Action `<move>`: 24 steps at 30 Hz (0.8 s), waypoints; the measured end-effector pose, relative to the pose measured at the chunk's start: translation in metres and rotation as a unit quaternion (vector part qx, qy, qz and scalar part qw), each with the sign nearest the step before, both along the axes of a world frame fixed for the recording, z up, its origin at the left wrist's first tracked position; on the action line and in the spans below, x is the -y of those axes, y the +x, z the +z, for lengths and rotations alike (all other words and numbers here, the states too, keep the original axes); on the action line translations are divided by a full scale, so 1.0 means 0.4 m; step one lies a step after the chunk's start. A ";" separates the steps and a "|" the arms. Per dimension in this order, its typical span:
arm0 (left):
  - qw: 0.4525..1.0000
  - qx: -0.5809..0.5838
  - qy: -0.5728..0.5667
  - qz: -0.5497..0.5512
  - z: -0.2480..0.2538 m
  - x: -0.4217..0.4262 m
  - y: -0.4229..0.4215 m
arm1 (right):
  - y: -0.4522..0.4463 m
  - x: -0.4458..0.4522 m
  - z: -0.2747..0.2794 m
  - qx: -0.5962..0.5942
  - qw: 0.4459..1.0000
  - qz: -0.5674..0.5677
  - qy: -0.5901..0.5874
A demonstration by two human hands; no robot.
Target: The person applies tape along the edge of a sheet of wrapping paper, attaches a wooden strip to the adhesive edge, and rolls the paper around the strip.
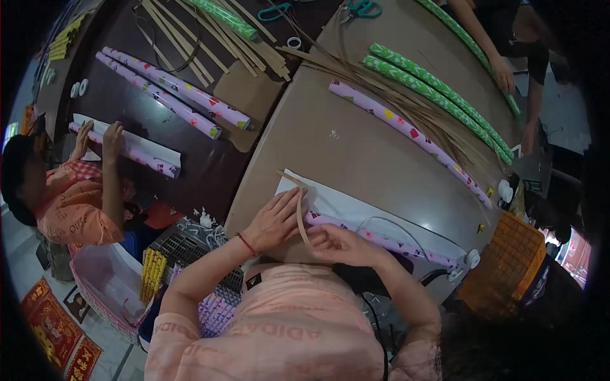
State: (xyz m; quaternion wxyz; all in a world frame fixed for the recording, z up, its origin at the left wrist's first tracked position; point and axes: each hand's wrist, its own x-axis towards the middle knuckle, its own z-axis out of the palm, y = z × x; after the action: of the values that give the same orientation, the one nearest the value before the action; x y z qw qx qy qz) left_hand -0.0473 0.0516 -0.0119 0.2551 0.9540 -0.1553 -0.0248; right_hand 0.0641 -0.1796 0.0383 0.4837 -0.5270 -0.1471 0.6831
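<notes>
Pinching the lower end of a thin tan strip (301, 216) between curled fingertips, the right hand (340, 244) sits at the near edge of a tan tabletop (292, 133); the left hand (276, 219) stretches its fingers over the strip's upper part, though whether they grip it cannot be told. Just right of this grip, a pink floral roll (384, 237) lies along a white sheet (343, 206). Beyond the hands rest loose brown strips (381, 92), a longer pink roll (410, 130) and two green patterned rolls (406, 77); farther off, another person's hand (503, 75) is near a third green roll (473, 44). Left of the grip, across a seam, a dark brown tabletop (206, 178) carries two pink rolls (178, 87), and a co-worker's hand (113, 136) works at another. Below table level on that side are a black plastic crate (181, 244), a pink-rimmed basket (95, 301) and red-and-gold posters (54, 324); an orange crate (508, 247) stands right of the hands
</notes>
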 end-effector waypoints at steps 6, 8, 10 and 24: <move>0.999 -0.036 -0.024 0.024 0.000 0.020 0.004 | -0.027 0.124 0.185 0.191 0.967 0.123 -0.113; 0.998 -0.044 -0.018 0.037 -0.001 0.020 0.003 | -0.044 0.157 0.255 0.405 0.871 0.240 -0.142; 0.999 -0.049 -0.003 0.021 -0.002 0.016 -0.001 | -0.066 0.204 0.298 0.392 0.883 0.197 -0.167; 0.999 -0.038 0.016 0.026 -0.022 0.022 -0.020 | -0.205 0.367 0.355 0.539 0.813 0.119 -0.185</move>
State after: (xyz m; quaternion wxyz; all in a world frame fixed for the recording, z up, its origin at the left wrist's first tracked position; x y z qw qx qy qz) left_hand -0.0553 0.0427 -0.0206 0.2458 0.9601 -0.1204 -0.0573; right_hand -0.0181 -0.3266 0.1804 0.1357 -0.8685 -0.3166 0.3566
